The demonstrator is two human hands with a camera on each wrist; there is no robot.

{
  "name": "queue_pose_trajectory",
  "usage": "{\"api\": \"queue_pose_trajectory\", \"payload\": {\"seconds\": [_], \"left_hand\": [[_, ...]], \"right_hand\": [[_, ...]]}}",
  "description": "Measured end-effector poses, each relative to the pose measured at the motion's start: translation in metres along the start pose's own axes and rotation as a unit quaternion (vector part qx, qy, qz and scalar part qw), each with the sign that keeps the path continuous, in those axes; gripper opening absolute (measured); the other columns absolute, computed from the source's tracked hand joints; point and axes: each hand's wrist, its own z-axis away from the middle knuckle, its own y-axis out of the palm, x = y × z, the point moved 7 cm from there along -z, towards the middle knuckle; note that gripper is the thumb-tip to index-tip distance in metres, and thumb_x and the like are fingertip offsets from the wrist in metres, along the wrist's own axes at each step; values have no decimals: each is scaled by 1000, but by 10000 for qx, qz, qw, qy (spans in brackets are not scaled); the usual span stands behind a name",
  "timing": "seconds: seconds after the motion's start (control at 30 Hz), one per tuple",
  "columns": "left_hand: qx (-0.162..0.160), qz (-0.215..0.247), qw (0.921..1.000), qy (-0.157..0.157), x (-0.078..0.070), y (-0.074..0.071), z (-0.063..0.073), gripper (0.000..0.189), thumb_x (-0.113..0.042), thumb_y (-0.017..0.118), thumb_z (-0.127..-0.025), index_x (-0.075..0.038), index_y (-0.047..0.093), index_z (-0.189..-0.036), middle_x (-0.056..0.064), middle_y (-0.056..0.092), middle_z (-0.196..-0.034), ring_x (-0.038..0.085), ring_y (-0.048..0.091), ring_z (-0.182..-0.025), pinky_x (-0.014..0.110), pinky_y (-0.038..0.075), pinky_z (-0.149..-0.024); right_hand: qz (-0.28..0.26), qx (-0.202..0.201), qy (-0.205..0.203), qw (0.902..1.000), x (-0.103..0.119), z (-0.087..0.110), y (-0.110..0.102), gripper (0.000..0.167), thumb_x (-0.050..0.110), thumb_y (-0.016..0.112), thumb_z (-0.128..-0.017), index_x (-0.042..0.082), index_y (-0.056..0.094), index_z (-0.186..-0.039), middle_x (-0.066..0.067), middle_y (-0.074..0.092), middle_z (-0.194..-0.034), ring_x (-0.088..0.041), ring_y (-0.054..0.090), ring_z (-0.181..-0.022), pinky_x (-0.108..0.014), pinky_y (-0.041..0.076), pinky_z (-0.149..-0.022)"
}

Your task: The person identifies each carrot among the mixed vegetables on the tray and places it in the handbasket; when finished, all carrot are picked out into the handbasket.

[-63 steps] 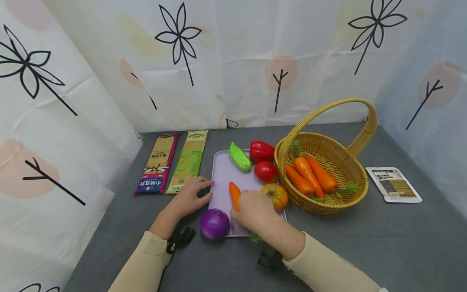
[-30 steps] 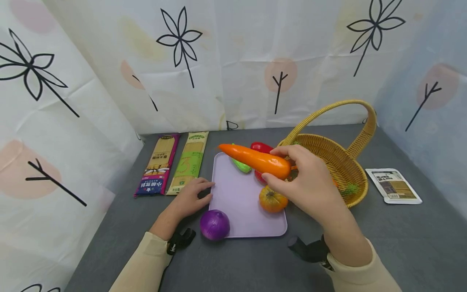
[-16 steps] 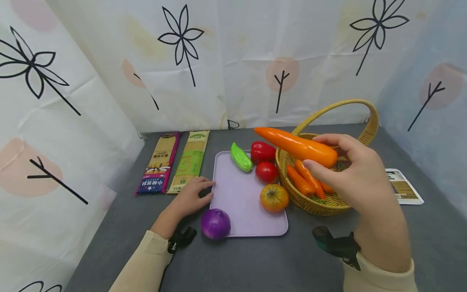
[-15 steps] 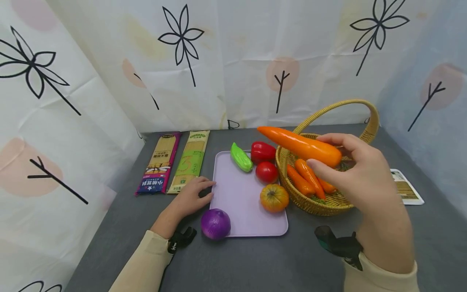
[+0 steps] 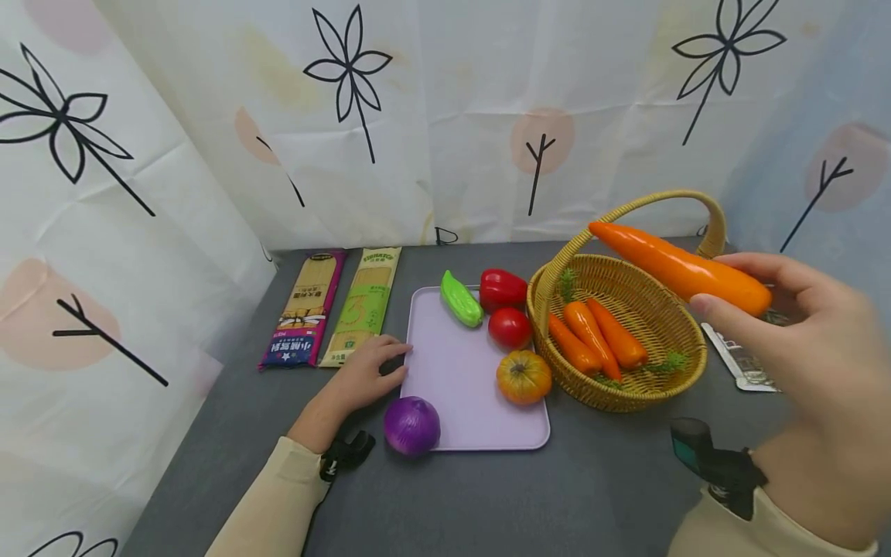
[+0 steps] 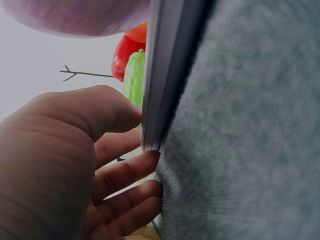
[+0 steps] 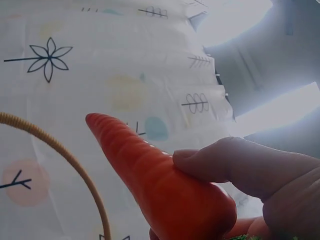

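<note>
My right hand holds an orange carrot in the air, pinched at its thick end between thumb and fingers. The carrot's tip points left, above the right part of the wicker basket. In the right wrist view the same carrot rises past the thumb, with a bit of green top at the bottom edge. My left hand rests at the left edge of the lilac tray, fingertips touching the rim. In the left wrist view its thumb meets the tray rim and its other fingers touch the grey cloth.
Several carrots lie in the basket. On the tray are a green vegetable, a red pepper, a tomato, a pumpkin and a purple onion. Two noodle packets lie left; a white pouch lies right.
My right hand has lifted the carrot off the tray and carried it right, over the basket and towards its right side. The left hand stays at the tray's edge.
</note>
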Motion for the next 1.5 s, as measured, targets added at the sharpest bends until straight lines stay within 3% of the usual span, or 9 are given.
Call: {"api": "queue_pose_trajectory", "payload": {"seconds": [0.17,0.33,0.43,0.53,0.63,0.77,0.9,1.2,1.5], "left_hand": [[40,14,10000,13,-1,1,-1,41,-25,70,-96,-11,69,-135,8,65,-124,26,58,-115,47,51,-100],[41,39,10000,24,-2,1,-1,42,-25,71,-96,-11,68,-135,9,65,-125,26,58,-116,47,50,-100],[45,30,10000,48,-2,1,0,42,-25,70,-96,-11,68,-135,9,65,-125,27,58,-116,47,50,-100],[29,36,10000,43,-1,1,0,41,-25,70,-96,-11,68,-135,9,65,-124,26,58,-115,47,50,-100],[9,54,10000,14,-1,1,0,41,-25,70,-96,-12,69,-135,8,65,-123,26,58,-114,47,51,-99],[11,50,10000,32,-3,1,1,41,-25,70,-96,-12,69,-135,8,65,-123,25,58,-114,46,51,-98],[24,31,9999,112,-7,1,2,41,-24,71,-96,-11,69,-134,8,66,-122,25,58,-113,46,51,-98],[5,45,9999,163,-10,-1,5,41,-24,71,-95,-11,69,-134,9,66,-124,26,58,-115,47,51,-98],[-56,-32,9995,300,-6,-3,8,41,-22,72,-94,-10,69,-133,8,66,-121,25,59,-112,46,53,-96]], "right_hand": [[-237,-177,-85,9995,-12,-2,-13,40,8,75,-93,39,62,-115,18,58,-100,-5,50,-78,-8,43,-61],[-412,-100,-85,9991,-21,-9,-18,39,4,71,-94,37,62,-114,18,58,-96,-1,54,-68,-9,44,-59],[32,17,406,9992,-33,-17,-14,27,20,70,-98,22,64,-124,15,58,-97,-3,54,-72,-12,44,-60],[814,411,977,9910,-44,-27,-5,55,45,64,-99,5,59,-137,-2,60,-113,-18,51,-88,-26,43,-67],[1216,890,1312,9798,-54,-38,7,75,59,55,-98,-2,56,-142,-24,54,-130,-31,45,-101,-39,39,-72],[1218,1191,1563,9729,-69,-50,18,85,68,51,-95,-2,56,-144,-28,59,-131,-41,48,-112,-49,41,-78],[1124,1430,1588,9704,-83,-55,28,86,68,52,-95,-3,56,-143,-27,63,-126,-42,51,-113,-53,44,-81],[1844,1890,888,9604,-100,-71,53,71,55,51,-102,-9,61,-129,-24,60,-108,-34,51,-88,-37,42,-65],[1950,2286,887,9497,-109,-74,81,60,40,55,-103,-12,58,-132,-27,61,-107,-38,53,-89,-46,46,-73]]}}
